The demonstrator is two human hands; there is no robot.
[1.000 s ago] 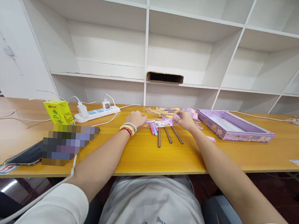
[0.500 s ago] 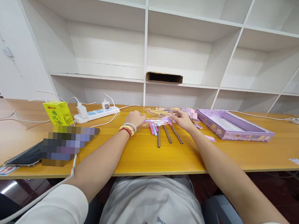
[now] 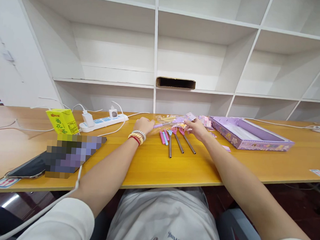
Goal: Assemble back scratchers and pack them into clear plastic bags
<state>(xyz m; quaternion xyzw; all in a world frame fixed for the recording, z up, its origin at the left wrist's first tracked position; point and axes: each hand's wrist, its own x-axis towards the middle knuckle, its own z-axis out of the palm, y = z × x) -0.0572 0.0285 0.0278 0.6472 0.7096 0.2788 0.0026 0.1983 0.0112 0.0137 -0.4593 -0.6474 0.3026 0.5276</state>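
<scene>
My left hand (image 3: 144, 125) is closed on the handle end of a purple stick-like item (image 3: 159, 126), which points to the right. My right hand (image 3: 194, 127) pinches a clear plastic wrapper (image 3: 189, 117) near the item's other end. Just below lie a blue claw-headed metal rod (image 3: 170, 144) and two pink claw-headed rods (image 3: 178, 140), (image 3: 189, 142), side by side on the table. Several short pink and blue pieces (image 3: 164, 137) rest to their left. Behind the hands are clear packets with yellowish sticks (image 3: 167, 118).
A purple open box (image 3: 262, 144) stands on the right of the wooden table (image 3: 156, 171). Pink packages (image 3: 205, 121) lie beside it. On the left are a power strip (image 3: 105, 122), a yellow carton (image 3: 62, 121), a phone (image 3: 27, 166) and cables. White shelves (image 3: 156, 43) rise behind.
The wrapper has lifted and moved up and right with my right hand, away from the rods. The claw heads of the rods now show. My left hand has barely moved.
</scene>
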